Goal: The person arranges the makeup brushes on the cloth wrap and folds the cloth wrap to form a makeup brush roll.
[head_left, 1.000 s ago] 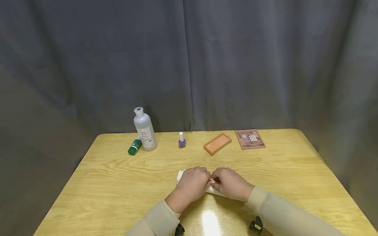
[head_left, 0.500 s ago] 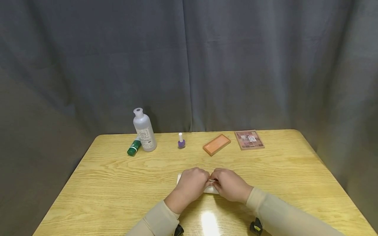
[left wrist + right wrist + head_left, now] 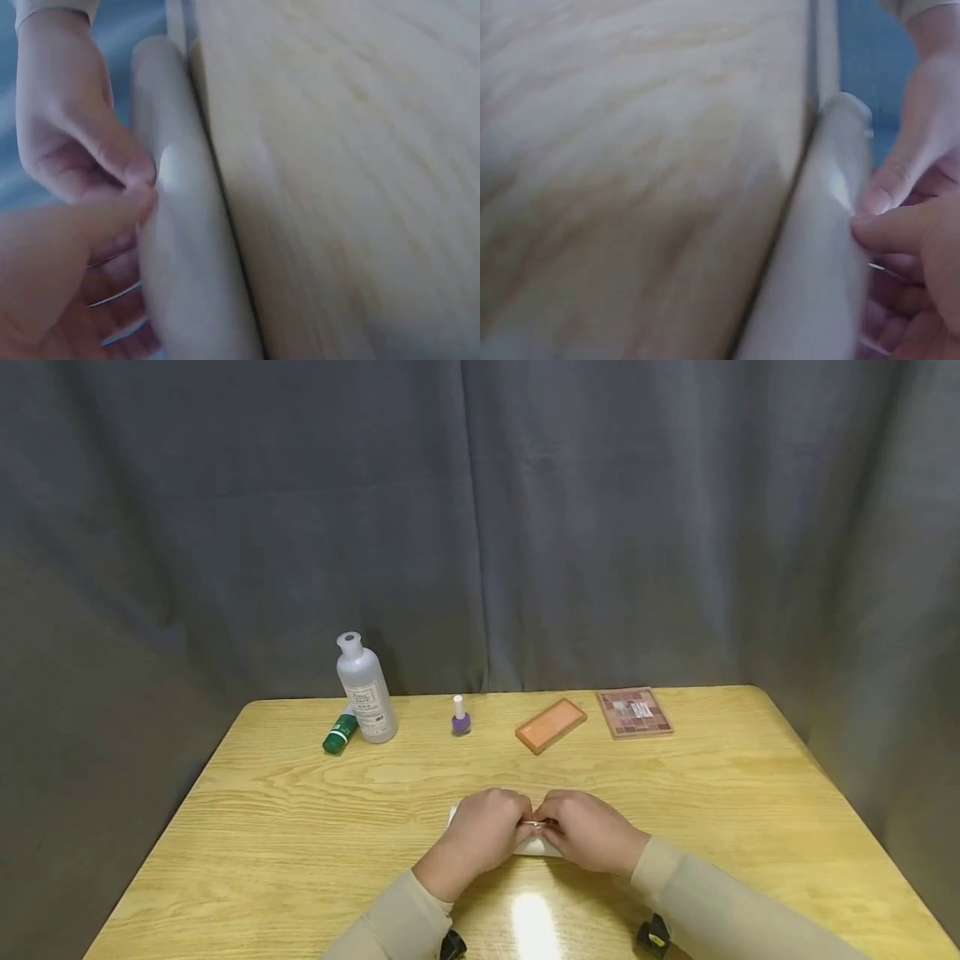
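Note:
A long white pouch (image 3: 536, 846) with rounded sides lies near the table's front, partly hidden under both hands. My left hand (image 3: 486, 828) holds it from the left, and my right hand (image 3: 594, 832) from the right. Their fingertips meet at the pouch's upper middle, where a thin metallic edge shows. Seen from the left wrist, the thumbs of the left hand (image 3: 45, 270) and right hand (image 3: 67, 112) press the smooth side of the pouch (image 3: 187, 255). In the right wrist view, fingers of the right hand (image 3: 934, 247) curl behind the pouch (image 3: 814, 255). What is inside is hidden.
Along the back of the wooden table (image 3: 300, 827) stand a clear bottle (image 3: 367, 693) and purple nail polish (image 3: 461, 722). A green tube (image 3: 341, 732) lies beside the bottle. An orange case (image 3: 551, 726) and a makeup palette (image 3: 635, 713) lie further right. A grey curtain (image 3: 480, 527) hangs behind.
Both hands stay at the pouch's middle, with only small finger movements. The pouch's visible front part has shifted slightly, and the metallic edge between the fingertips now lies flatter.

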A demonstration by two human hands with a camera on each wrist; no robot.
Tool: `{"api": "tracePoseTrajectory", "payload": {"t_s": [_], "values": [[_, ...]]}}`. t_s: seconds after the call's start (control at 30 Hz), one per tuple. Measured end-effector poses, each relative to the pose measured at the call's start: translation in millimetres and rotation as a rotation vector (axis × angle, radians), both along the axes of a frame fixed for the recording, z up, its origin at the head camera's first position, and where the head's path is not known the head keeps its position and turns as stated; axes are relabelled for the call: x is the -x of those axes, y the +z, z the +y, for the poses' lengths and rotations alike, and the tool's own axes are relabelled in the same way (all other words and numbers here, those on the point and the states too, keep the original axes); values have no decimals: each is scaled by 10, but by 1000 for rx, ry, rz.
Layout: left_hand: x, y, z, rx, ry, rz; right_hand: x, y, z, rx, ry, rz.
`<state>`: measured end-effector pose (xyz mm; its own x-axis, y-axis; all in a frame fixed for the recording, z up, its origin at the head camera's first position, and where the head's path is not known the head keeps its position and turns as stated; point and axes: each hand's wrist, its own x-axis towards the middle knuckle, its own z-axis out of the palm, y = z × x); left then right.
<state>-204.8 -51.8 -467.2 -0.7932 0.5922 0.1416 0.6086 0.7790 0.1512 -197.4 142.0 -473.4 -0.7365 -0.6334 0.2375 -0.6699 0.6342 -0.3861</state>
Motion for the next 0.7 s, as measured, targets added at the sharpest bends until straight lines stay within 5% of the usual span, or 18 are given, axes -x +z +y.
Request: {"api": "tracePoseTrajectory", "payload": {"t_s": [0.13, 0.33, 0.5, 0.63, 0.7], "values": [[12, -34, -120, 4, 4, -87, -45, 39, 84, -65, -2, 10], [-6, -33, -268, 29, 42, -111, -59, -3, 270, -103, -6, 21], [-2, -72, -358, -1, -4, -123, -83, -24, 411, -89, 13, -26], [60, -34, -524, -66, -30, -184, -130, 23, 583, -41, -75, -36], [95, 9, -625, -86, -24, -148, -146, 52, 696, -26, -156, 9]]}}
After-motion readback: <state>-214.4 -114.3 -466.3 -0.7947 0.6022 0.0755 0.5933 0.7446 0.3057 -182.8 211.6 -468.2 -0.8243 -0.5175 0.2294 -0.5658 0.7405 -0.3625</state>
